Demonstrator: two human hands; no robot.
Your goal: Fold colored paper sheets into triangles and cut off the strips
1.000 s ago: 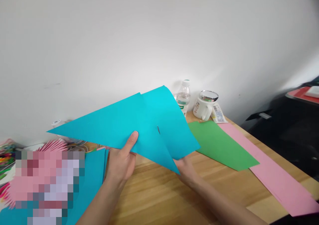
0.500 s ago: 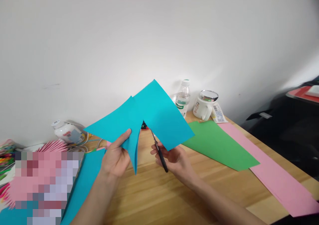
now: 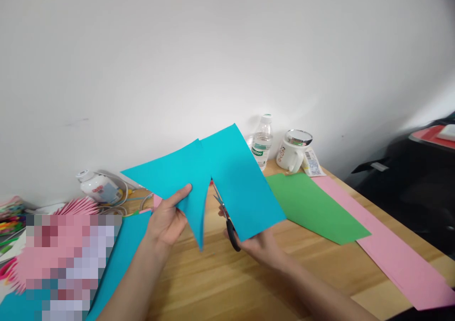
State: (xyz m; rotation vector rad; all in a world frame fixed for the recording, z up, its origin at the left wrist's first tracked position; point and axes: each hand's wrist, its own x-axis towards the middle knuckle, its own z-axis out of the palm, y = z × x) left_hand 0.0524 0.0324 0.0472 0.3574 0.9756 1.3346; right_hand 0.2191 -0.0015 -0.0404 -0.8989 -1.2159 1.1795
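A blue paper sheet (image 3: 238, 183) is held up above the wooden table, with a cut running up from its lower edge to near its middle. My left hand (image 3: 172, 217) pinches its left part, thumb on top. My right hand (image 3: 261, 247) holds black-handled scissors (image 3: 232, 231), their blades parted, inside the cut and beside the right flap. That flap covers some of my right fingers.
Green paper (image 3: 316, 207) and pink paper (image 3: 401, 245) lie on the right of the table (image 3: 213, 283). A water bottle (image 3: 262, 143) and a white mug (image 3: 289, 155) stand near the wall. At left are a white bottle (image 3: 101, 187) and more blue paper (image 3: 124, 245).
The blue sheet has shifted right and turned, its right flap now hanging lower. The scissors have opened, and my right hand has moved slightly down and right.
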